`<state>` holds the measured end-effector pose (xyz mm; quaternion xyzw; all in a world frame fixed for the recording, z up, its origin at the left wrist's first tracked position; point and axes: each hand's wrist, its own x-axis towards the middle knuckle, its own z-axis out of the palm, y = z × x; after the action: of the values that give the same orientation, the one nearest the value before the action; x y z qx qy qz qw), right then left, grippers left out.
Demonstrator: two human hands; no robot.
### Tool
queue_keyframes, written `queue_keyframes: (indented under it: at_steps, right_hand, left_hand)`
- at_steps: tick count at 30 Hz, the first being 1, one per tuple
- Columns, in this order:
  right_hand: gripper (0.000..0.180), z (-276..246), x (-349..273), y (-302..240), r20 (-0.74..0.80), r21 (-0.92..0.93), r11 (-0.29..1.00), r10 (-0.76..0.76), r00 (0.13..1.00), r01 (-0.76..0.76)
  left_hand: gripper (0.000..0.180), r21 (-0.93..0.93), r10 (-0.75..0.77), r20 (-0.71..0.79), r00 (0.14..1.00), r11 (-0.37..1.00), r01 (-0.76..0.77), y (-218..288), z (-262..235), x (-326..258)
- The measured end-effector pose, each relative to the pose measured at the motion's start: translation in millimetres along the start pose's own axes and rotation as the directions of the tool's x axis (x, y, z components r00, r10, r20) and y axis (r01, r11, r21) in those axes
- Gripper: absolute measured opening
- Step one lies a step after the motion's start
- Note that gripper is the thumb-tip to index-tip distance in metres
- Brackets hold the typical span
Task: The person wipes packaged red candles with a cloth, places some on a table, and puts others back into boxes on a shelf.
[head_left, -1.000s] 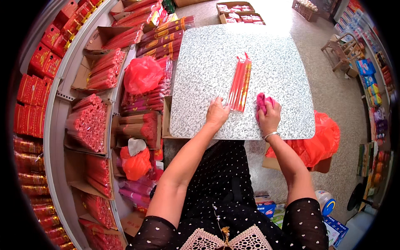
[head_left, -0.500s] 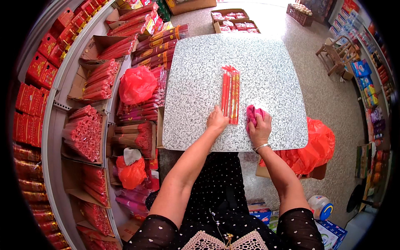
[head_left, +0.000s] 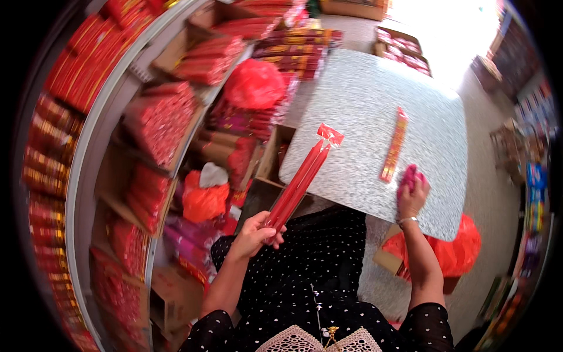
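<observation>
Left hand (head_left: 253, 233) low, in front of the dotted black top (head_left: 316, 276), off the near-left corner of the tabletop (head_left: 363, 105); grip clenched round the lower end of a long clear pack of red sticks (head_left: 299, 182). Pack tilted up and to the right, red header tab at its top end over the tabletop's left part, lower half hanging off the edge above a cardboard box (head_left: 271, 161). Right hand (head_left: 412, 196) on the tabletop near its near-right edge, grip closed on a pink cloth (head_left: 409, 176), cloth pressed flat against the speckled grey surface. Metal bangle (head_left: 407, 220) on that wrist. Second pack, red and yellow, narrow (head_left: 393, 145), lying flat on the tabletop just left of and beyond the cloth, nearly touching it at its near end, well apart from the pack in the left hand. Left of the tabletop: shelves (head_left: 111, 146) packed with red boxed and wrapped goods, red plastic bag (head_left: 253, 83) on top of stacked packs, another red-orange bag (head_left: 202, 199) with something white on it lower down. More red packs stacked along the far-left edge of the tabletop. Red plastic bag (head_left: 457, 252) on the floor under the near-right corner, beside a cardboard box. Open cartons of red goods (head_left: 404, 50) on the floor beyond the far edge. Right-side shelving blurred, contents unreadable.
</observation>
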<state>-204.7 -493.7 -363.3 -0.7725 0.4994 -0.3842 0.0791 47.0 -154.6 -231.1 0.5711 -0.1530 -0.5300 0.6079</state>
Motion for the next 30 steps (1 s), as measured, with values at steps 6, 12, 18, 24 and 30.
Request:
queue_keyframes:
  at_steps: [6, 12, 18, 24, 30]
  right_hand:
    - [0.032, 1.7, 0.5, 7.6, 0.001, 0.040, 0.997, -0.071, 0.997, 0.071]
    - [0.024, 11.3, 23.5, -20.9, 0.043, 0.375, 0.923, -0.113, 0.993, 0.089]
    - [0.026, -60.0, -64.8, -320.0, 0.161, 0.859, 0.389, -0.822, 0.547, 0.332]
    - [0.045, -84.8, -131.0, -393.9, -0.089, 0.909, -0.018, -0.984, 0.152, 0.416]
    - [0.043, -44.4, -66.2, -426.4, -0.117, 0.822, 0.108, -0.929, 0.352, 0.559]
  left_hand:
    - [0.028, -0.122, 0.264, -0.220, 0.939, 0.947, -0.295, -12.1, -39.5, -87.7]
    - [0.044, -0.191, 0.360, -0.381, 0.852, 0.871, -0.453, -21.8, -57.4, -105.8]
    - [0.044, -0.181, 0.323, -0.519, 0.791, 0.863, -0.471, -28.0, -53.4, -106.3]
    - [0.040, -0.205, 0.389, -0.592, 0.705, 0.774, -0.599, -30.2, -40.9, -132.4]
    - [0.045, -0.175, 0.332, -0.501, 0.799, 0.865, -0.469, -24.6, -44.7, -164.8]
